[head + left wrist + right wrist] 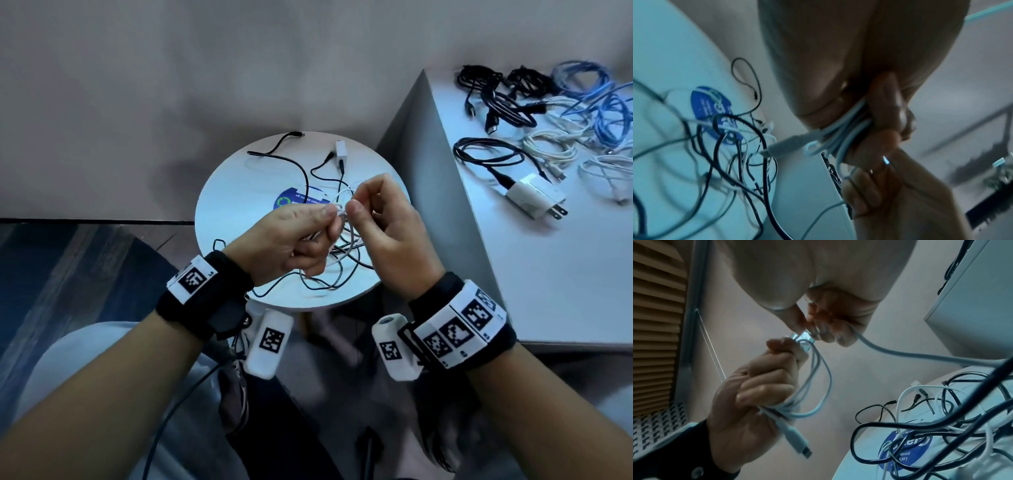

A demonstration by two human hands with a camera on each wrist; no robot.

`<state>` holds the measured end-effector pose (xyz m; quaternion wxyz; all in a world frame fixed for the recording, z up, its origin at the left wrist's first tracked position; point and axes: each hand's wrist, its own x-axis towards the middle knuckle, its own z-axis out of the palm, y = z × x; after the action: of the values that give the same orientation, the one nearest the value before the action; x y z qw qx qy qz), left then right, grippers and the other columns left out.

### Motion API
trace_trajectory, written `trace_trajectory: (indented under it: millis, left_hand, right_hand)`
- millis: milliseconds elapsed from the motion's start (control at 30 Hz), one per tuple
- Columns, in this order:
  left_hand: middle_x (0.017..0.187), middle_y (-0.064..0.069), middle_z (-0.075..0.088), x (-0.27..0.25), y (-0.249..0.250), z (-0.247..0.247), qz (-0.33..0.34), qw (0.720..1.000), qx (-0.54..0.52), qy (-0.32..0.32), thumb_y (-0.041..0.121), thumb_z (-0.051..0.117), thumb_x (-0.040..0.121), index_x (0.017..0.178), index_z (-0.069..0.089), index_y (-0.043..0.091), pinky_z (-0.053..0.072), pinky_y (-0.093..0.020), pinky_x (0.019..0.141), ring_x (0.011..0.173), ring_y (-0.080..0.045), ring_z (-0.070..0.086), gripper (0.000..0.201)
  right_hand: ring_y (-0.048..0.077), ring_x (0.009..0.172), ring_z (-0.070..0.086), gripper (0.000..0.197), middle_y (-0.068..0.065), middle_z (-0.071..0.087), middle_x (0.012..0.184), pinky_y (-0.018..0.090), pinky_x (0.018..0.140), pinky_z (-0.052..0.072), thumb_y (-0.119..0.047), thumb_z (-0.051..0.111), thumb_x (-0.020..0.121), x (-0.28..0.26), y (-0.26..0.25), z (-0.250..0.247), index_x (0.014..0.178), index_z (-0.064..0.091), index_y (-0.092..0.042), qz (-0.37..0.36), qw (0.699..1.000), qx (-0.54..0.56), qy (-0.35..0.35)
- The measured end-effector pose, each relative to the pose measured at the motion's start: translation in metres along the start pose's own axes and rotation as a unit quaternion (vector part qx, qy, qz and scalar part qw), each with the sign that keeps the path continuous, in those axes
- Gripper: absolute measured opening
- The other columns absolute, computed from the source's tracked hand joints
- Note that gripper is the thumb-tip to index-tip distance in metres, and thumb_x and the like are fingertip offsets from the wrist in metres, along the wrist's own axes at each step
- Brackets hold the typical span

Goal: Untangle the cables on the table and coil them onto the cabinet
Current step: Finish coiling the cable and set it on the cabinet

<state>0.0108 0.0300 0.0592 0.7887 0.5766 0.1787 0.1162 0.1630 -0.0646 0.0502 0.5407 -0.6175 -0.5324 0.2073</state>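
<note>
Two hands are held close together above the round surface [219, 192], and a white cable [818, 374] is shared between them. Several loops of that cable are gathered in the left hand [291, 240], whose fingers [764, 386] are curled tightly round the bundle; a connector end [799, 441] is seen hanging out below the fist in the right wrist view. The top of the loops is pinched between the left thumb and forefinger. Just beside it, the same cable is pinched by the right hand [383, 233], with thumb and forefinger tips pressed on the strand and the other fingers [828, 331] curled inward. From the right hand the free length is led down and away toward the surface.

Beneath the hands, a tangle of thin black cables [294, 164] and some white strands is spread over the surface, partly across a blue round sticker [291, 200]. A small white adapter [341, 150] is lying at the far edge of the surface.

To the right, on the cabinet [548, 274], coiled cables are laid out: black ones [496, 99], blue ones [596, 102], white ones [555, 144], and a white charger plug [534, 198] nearest the front. Marker-tagged bands are worn on both wrists.
</note>
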Motion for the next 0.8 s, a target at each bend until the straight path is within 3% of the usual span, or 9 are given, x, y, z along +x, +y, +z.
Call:
trace_trajectory:
  millis: [133, 267, 367, 467, 533, 600, 733, 800]
  left_hand:
    - [0.041, 0.011, 0.038, 0.002, -0.003, -0.004, 0.022, 0.983, -0.183, 0.011, 0.031, 0.034, 0.105, 0.089, 0.049, 0.012, 0.054, -0.025, 0.058, 0.035, -0.008, 0.050, 0.029]
    - [0.041, 0.007, 0.040, 0.003, -0.001, -0.008, 0.055, 0.955, -0.288, 0.038, 0.028, 0.037, 0.101, 0.111, 0.069, -0.002, 0.057, -0.022, 0.065, 0.046, -0.006, 0.058, 0.045]
    - [0.046, 0.007, 0.044, 0.003, 0.003, -0.013, 0.064, 0.942, -0.329, 0.023, 0.027, 0.038, 0.102, 0.127, 0.061, -0.009, 0.054, -0.019, 0.063, 0.046, -0.004, 0.055, 0.049]
    - [0.053, 0.007, 0.046, 0.002, 0.008, -0.020, 0.076, 0.945, -0.316, 0.020, 0.027, 0.033, 0.104, 0.138, 0.044, -0.007, 0.049, -0.015, 0.057, 0.039, -0.003, 0.049, 0.049]
    - [0.055, 0.008, 0.046, 0.000, 0.012, -0.027, 0.105, 0.948, -0.298, 0.043, 0.027, 0.031, 0.105, 0.138, 0.042, -0.006, 0.046, -0.013, 0.055, 0.038, -0.003, 0.048, 0.048]
    - [0.058, 0.008, 0.048, -0.001, 0.014, -0.034, 0.137, 0.942, -0.302, 0.059, 0.026, 0.032, 0.105, 0.139, 0.042, -0.006, 0.048, -0.013, 0.059, 0.041, -0.002, 0.051, 0.047]
    - [0.068, 0.008, 0.062, 0.004, 0.008, -0.035, 0.172, 0.932, -0.290, 0.133, 0.022, 0.030, 0.108, 0.135, 0.045, -0.007, 0.056, -0.023, 0.078, 0.070, -0.007, 0.069, 0.043]
    - [0.075, 0.002, 0.071, 0.008, 0.003, -0.030, 0.165, 0.953, -0.179, 0.179, 0.021, 0.029, 0.110, 0.131, 0.048, -0.004, 0.056, -0.028, 0.084, 0.083, -0.017, 0.074, 0.038]
  right_hand:
    - [0.012, 0.051, 0.035, 0.016, -0.003, 0.045, 0.065, 0.028, 0.050, 0.030, -0.038, 0.050, 0.100, 0.003, 0.015, 0.004, 0.086, 0.050, -0.031, 0.046, 0.997, 0.047, -0.033]
    - [0.009, 0.050, 0.032, 0.023, -0.011, 0.039, 0.057, 0.029, 0.048, 0.029, -0.037, 0.045, 0.104, 0.002, 0.024, 0.010, 0.087, 0.052, -0.024, 0.064, 0.994, 0.054, -0.069]
    - [0.010, 0.051, 0.035, 0.031, -0.012, 0.041, 0.056, 0.033, 0.050, 0.031, -0.043, 0.041, 0.103, -0.003, 0.027, 0.016, 0.094, 0.051, -0.015, 0.081, 0.991, 0.037, -0.095]
    - [0.023, 0.066, 0.051, 0.032, -0.007, 0.055, 0.069, 0.044, 0.066, 0.045, -0.040, 0.038, 0.106, -0.007, 0.029, 0.017, 0.104, 0.054, -0.013, 0.056, 0.982, -0.105, -0.149]
    - [0.032, 0.083, 0.058, 0.031, 0.004, 0.065, 0.085, 0.046, 0.076, 0.046, -0.039, 0.034, 0.107, -0.008, 0.031, 0.016, 0.111, 0.053, -0.014, 0.041, 0.956, -0.223, -0.188]
    - [0.034, 0.088, 0.060, 0.032, 0.007, 0.068, 0.093, 0.045, 0.077, 0.046, -0.040, 0.031, 0.107, -0.008, 0.032, 0.016, 0.113, 0.052, -0.016, 0.048, 0.939, -0.277, -0.196]
    - [0.036, 0.091, 0.060, 0.031, 0.007, 0.068, 0.096, 0.046, 0.078, 0.046, -0.038, 0.032, 0.107, -0.009, 0.025, 0.019, 0.107, 0.051, -0.014, 0.057, 0.937, -0.274, -0.209]
    - [0.037, 0.091, 0.058, 0.026, 0.010, 0.066, 0.094, 0.042, 0.070, 0.039, -0.036, 0.034, 0.107, -0.013, 0.017, 0.024, 0.097, 0.046, -0.015, 0.047, 0.921, -0.296, -0.247]
